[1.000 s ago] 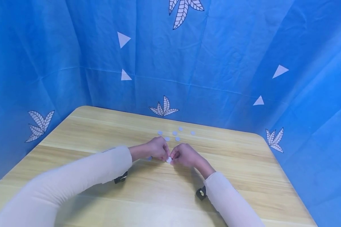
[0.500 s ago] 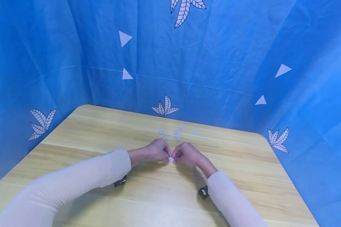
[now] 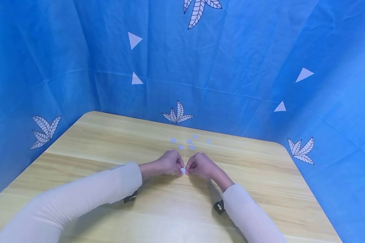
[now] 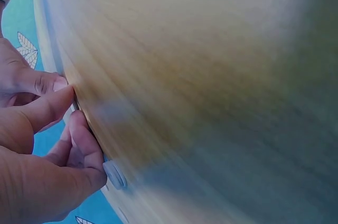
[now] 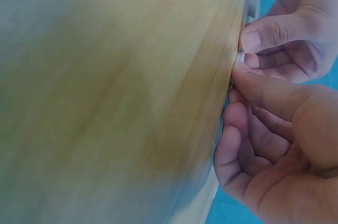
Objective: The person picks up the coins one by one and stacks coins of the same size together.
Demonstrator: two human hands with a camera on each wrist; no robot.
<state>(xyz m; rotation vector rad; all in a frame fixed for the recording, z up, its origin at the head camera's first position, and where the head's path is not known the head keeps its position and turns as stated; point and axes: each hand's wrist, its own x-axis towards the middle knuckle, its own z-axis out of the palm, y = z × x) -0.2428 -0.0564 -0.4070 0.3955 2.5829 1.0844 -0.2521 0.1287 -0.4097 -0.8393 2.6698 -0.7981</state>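
A small white round disc (image 3: 183, 170) lies between my two hands at the middle of the table. My left hand (image 3: 171, 163) pinches its left edge between thumb and fingertips. At the opposite edge, my right hand (image 3: 200, 165) holds it the same way. In the right wrist view only a thin edge of the disc (image 5: 240, 56) shows between the thumbs. The left wrist view shows another thick disc, or a small pile of discs (image 4: 115, 175), on the table close to my left hand's curled fingers; in the head view that hand hides it.
Several similar pale discs, one of them a disc (image 3: 180, 147) just beyond my hands, lie spread on the far part of the wooden table (image 3: 109, 135). A blue patterned curtain (image 3: 231, 60) hangs behind and along the table's sides.
Both hands stay together at the disc, with only slight finger shifts. The pale disc seen left of my left hand a second ago is now hidden in the head view, which shifts slightly.
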